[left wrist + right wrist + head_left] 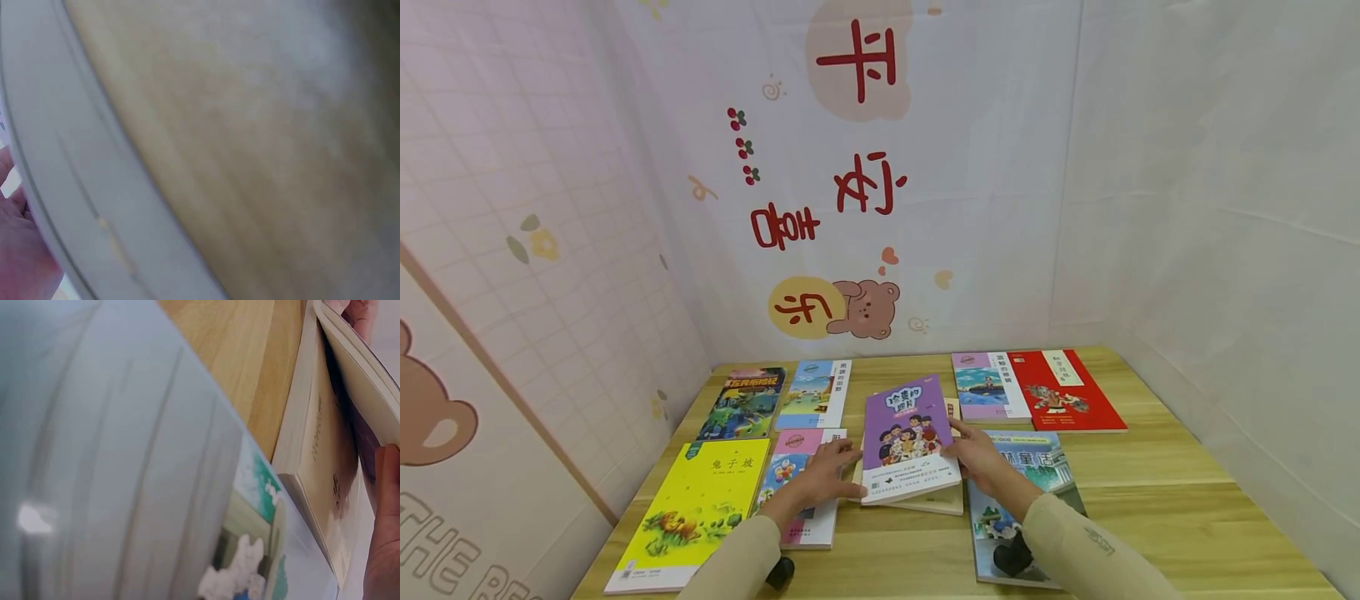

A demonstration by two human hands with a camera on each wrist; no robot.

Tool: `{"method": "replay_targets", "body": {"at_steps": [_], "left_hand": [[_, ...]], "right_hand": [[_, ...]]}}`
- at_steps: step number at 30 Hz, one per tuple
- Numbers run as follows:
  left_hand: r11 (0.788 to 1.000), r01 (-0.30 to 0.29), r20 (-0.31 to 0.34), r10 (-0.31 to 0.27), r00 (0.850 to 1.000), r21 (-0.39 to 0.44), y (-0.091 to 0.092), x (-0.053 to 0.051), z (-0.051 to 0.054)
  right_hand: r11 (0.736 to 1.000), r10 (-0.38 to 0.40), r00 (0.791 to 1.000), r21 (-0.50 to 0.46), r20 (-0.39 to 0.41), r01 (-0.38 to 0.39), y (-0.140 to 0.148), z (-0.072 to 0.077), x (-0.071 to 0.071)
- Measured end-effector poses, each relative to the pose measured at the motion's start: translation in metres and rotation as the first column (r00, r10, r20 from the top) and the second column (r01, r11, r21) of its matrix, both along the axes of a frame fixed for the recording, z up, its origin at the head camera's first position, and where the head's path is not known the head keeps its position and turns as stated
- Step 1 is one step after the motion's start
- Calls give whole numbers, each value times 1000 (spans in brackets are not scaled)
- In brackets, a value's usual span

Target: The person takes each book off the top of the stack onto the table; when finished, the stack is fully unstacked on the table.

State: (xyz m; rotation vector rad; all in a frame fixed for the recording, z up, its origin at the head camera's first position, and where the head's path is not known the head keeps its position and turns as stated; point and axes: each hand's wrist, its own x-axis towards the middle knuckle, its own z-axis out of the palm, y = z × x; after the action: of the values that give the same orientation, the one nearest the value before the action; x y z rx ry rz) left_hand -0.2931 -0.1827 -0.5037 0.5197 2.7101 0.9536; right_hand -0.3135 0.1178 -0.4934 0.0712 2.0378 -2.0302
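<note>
A purple book (906, 433) with a group of cartoon children on its cover is held between my two hands. My left hand (820, 479) grips its lower left side, thumb by the bottom corner. On the right edge, my right hand (985, 458) holds it. Beneath lies a cream book (936, 502), mostly covered; the right wrist view shows the purple book raised at a slant above this cream book (331, 469), with a gap between them. In the left wrist view only part of the left hand (25, 250) shows, at the edge.
Left on the wooden table (1165, 500) are a yellow book (700, 500), a dark green book (743, 404), a blue book (812, 396) and a pink book (816, 525). A teal book (1037, 458) lies under my right forearm. Farther right are a lilac book (988, 387) and a red book (1090, 392).
</note>
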Motion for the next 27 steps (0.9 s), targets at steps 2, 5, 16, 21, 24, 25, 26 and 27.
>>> {"method": "replay_targets", "body": {"at_steps": [2, 5, 16, 21, 24, 25, 26, 27], "left_hand": [[1000, 4, -4, -4, 1000, -8, 0, 0, -1], [1000, 11, -13, -11, 1000, -6, 0, -1, -2], [999, 30, -50, -32, 998, -31, 0, -1, -6], [999, 23, -43, -25, 999, -41, 1, -1, -5], [999, 20, -45, -22, 999, -49, 1, -1, -5], [999, 18, -46, -21, 999, -51, 1, -1, -5], [999, 17, -46, -20, 999, -52, 2, -1, -5], [999, 16, -46, -18, 999, -52, 2, -1, -5]], "right_hand": [[1000, -11, 1000, 5, 5, 11, 2, 1, 0], [1000, -26, 1000, 11, 6, 26, 6, 1, 0], [998, -64, 998, 4, 23, 64, 18, 3, -1], [998, -60, 998, -11, 23, 61, 21, 5, 0], [998, -59, 998, -17, 22, 59, 24, 6, 1], [998, -57, 998, -16, 21, 58, 24, 7, 1], [998, -58, 998, -17, 20, 58, 25, 7, 1], [998, -58, 998, -18, 19, 59, 26, 8, 1]]}}
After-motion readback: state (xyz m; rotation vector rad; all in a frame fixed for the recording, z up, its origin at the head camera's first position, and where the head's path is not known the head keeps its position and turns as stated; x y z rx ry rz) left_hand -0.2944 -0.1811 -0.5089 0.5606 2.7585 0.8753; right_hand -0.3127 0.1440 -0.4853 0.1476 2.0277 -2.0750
